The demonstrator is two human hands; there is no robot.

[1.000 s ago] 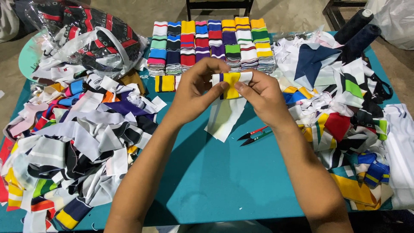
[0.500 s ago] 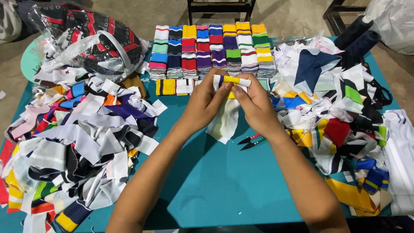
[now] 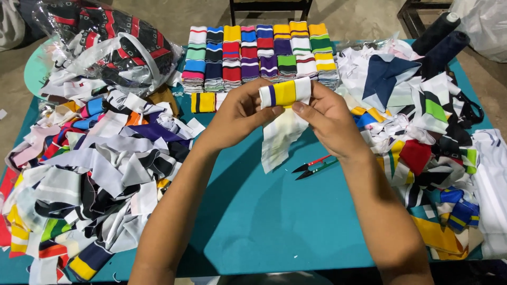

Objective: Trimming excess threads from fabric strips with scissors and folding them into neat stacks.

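- Both hands had lifted a little from where they were a moment before, carrying the folded striped band [image 3: 285,93] up toward the sorted stacks, and the loose white tail beneath it now hung straighter
- Left hand [image 3: 238,117] pinched the band's left end, thumb on the near face and fingers curled behind
- Right hand [image 3: 327,117] gripped the right end the same way, thumb pressed on the yellow stripe
- That band, white with a navy and a yellow stripe, was held level above the teal table [image 3: 253,221], just in front of the stacks
- Its white fabric tail [image 3: 280,138] drooped down between the wrists to touch the table
- Small thread snips [image 3: 312,167] with red and green handles lay on the table just right of the tail, untouched
- Neat folded stacks of striped bands [image 3: 259,55] stood in rows at the far edge
- Heaps of loose striped scraps [image 3: 90,174] lay to the left and more scraps [image 3: 428,148] to the right
- Behind the left heap sat a clear plastic bag [image 3: 105,42] stuffed with dark fabric
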